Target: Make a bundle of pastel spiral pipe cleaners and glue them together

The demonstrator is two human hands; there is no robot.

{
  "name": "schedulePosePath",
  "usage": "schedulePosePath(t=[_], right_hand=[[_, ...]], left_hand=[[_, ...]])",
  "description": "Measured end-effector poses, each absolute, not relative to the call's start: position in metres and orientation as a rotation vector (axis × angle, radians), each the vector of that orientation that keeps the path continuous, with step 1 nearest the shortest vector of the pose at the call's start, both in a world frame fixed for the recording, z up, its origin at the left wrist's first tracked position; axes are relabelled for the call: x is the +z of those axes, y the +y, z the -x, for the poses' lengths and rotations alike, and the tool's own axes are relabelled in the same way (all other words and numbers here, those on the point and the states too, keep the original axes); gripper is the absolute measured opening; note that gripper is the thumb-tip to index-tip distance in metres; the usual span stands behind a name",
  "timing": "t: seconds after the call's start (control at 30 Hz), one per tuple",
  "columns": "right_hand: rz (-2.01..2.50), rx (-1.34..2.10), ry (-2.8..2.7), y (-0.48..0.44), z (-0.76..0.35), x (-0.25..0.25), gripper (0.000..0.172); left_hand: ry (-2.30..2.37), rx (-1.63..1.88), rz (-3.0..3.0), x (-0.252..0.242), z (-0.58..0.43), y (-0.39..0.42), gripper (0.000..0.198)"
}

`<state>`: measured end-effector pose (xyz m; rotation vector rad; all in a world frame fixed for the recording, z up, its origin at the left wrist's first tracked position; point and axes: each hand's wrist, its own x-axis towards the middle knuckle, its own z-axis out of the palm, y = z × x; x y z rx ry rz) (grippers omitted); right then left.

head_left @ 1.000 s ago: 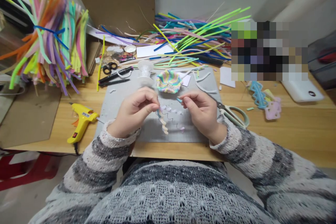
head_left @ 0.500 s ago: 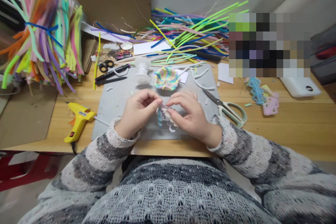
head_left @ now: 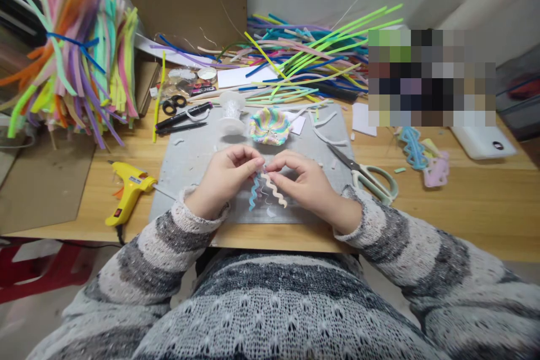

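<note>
My left hand (head_left: pixel 231 179) is closed in a pinch over the grey mat (head_left: pixel 185 174). Facing it, my right hand (head_left: pixel 304 184) pinches at almost the same spot. From their meeting fingertips hang a blue wavy pipe cleaner (head_left: pixel 253 194) and a cream wavy pipe cleaner (head_left: pixel 276 191), with a thin clear thread between them. The fingers hide their upper ends. Just beyond the hands sits a ruffled pastel striped piece (head_left: pixel 270 126), beside a spool of clear thread (head_left: pixel 232 112).
A yellow glue gun (head_left: pixel 129 188) lies to the left, scissors (head_left: pixel 371 180) to the right. Bundled pipe cleaners (head_left: pixel 71 56) stand at far left; loose pipe cleaners (head_left: pixel 312 56) are heaped at the back. Wavy blue (head_left: pixel 412 148) and pink pieces (head_left: pixel 436 169) lie right.
The blue and cream pipe cleaners, bunched near my right fingers before, now hang down separately. My right fingers have moved slightly up toward the left fingertips. The view has shifted slightly.
</note>
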<state>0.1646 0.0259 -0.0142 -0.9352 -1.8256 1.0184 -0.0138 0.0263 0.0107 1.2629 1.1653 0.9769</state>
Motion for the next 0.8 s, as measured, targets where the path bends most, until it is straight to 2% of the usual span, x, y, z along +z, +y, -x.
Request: schedulePosePath(t=[0.3,0.5,0.8], right_hand=[[0.911,0.933,-1.814,0.024,-0.166,-0.011,0.005],[0.959,1.047,-1.723,0.026,-0.164,-0.014,0.006],[1.027,1.129,-1.684,0.029,-0.163,-0.022,0.007]], left_hand=[[1.129,1.026,-1.252,0.011,0.017,0.026,0.011],[1.030,0.995,-1.213,0.006,0.022,0.030,0.024],[1.187,0.950,-1.333,0.000,0.021,0.030,0.021]])
